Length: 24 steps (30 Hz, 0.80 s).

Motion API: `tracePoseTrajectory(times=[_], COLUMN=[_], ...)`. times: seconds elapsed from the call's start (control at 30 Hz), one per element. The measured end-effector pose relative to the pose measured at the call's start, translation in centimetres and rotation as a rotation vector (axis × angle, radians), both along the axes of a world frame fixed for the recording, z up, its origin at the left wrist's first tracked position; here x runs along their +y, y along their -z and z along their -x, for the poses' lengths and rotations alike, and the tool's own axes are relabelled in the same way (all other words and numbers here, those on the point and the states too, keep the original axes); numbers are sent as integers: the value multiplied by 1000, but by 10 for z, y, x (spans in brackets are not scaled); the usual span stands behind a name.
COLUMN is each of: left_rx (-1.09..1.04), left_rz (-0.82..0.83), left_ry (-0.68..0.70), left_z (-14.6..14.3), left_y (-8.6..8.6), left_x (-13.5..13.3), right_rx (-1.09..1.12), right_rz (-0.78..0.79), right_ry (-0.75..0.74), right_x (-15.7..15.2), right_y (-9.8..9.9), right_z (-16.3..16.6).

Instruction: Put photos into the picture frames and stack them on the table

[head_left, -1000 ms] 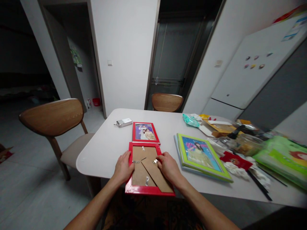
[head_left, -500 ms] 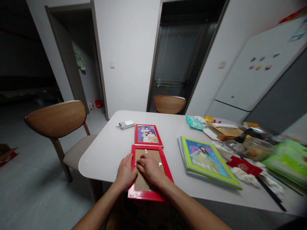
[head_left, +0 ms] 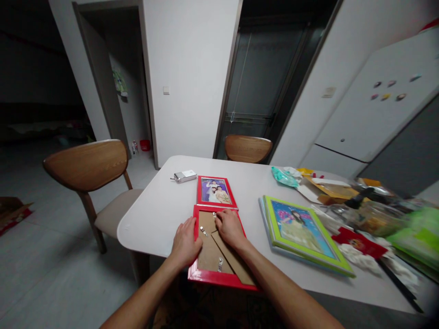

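Note:
A red picture frame (head_left: 212, 277) lies face down at the table's near edge, its brown backboard (head_left: 209, 255) and hinged stand leg (head_left: 233, 258) showing. My left hand (head_left: 185, 241) grips the frame's left side, fingers along the red edge. Over the upper right of the backboard, my right hand (head_left: 230, 228) is closed, its fingertips pinched at the small metal clip (head_left: 214, 214) by the top edge. One metal clip (head_left: 203, 231) sits at the left, and another (head_left: 220, 264) lies near the bottom. Touching the far side is a second red frame (head_left: 216, 190), face up with a photo.
A green picture frame (head_left: 308, 228) rests on a stack to the right. Beyond it are plastic bags, a clear container (head_left: 372, 218) and a red packet (head_left: 360, 242). A small silver device (head_left: 185, 176) lies at the back left. Wooden chairs (head_left: 89, 164) stand around the table.
My right hand has moved from the left clip up and right to the top clip. The left clip and stand leg have come into view. My left hand stays on the frame's edge.

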<state>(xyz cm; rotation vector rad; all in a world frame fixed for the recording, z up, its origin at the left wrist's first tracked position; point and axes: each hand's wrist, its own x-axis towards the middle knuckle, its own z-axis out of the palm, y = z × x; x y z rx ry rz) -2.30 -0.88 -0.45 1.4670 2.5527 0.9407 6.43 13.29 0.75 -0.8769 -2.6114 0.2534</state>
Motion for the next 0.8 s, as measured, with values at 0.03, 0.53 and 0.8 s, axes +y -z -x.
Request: tracePoseTrajectory(times=[0.03,0.53,0.8], left_rx=[1,-4,-23], left_rz=[2,-5,7], left_ry=[0,17,10], left_z=[0,5,2], left_y=[0,-1,-4], left_x=[1,7,7], right_rx=[-22,-52,-6], right_rz=[-2,256,205], right_ry=[15,-475,-415], right_x=[2,-19,-40], right_y=[0,-25,-13], right_z=[1,-67,-73])
